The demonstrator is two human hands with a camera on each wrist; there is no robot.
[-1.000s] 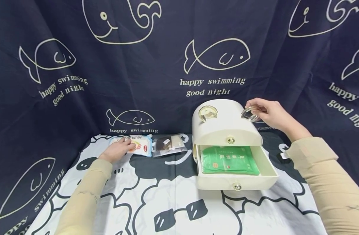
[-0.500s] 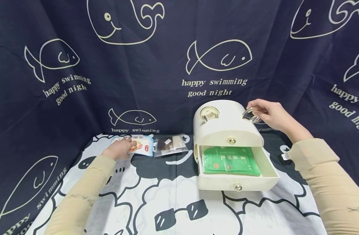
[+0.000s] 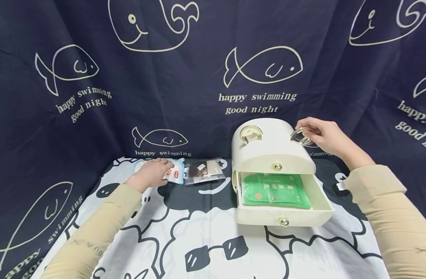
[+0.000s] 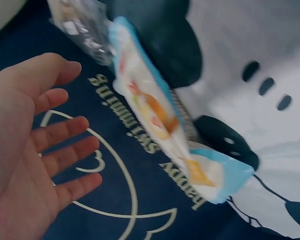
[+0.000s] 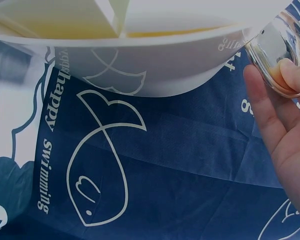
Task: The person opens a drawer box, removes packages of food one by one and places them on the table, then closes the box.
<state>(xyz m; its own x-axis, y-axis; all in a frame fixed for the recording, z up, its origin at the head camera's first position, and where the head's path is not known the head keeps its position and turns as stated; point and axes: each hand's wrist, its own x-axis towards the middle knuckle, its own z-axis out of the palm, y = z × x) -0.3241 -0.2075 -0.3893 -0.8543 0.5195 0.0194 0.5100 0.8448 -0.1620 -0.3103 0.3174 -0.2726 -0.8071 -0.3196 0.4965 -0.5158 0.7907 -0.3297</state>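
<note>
In the head view, my left hand (image 3: 151, 173) is over a white and blue food packet (image 3: 177, 171) at the back left. The left wrist view shows its fingers (image 4: 65, 131) loosely spread, apart from the packet (image 4: 150, 107). Right of that packet lies a clear bag (image 3: 205, 171) with dark contents. My right hand (image 3: 322, 135) pinches the right gold ear-shaped ring (image 5: 272, 47) on top of a cream storage box (image 3: 272, 151). The box's lower drawer (image 3: 284, 217) is pulled out. Inside it lies a green packet (image 3: 275, 190) with Chinese characters.
A sheep-patterned cloth (image 3: 206, 217) covers the table. Behind it hangs a dark blue curtain (image 3: 185, 85) with fish drawings. The box has a second gold ring (image 3: 251, 135) on its left and a closed upper section with a gold knob (image 3: 277, 167).
My left hand has shifted slightly right and up over the white and blue packet. The right hand keeps its hold on the ring. The head view has turned a little to the left.
</note>
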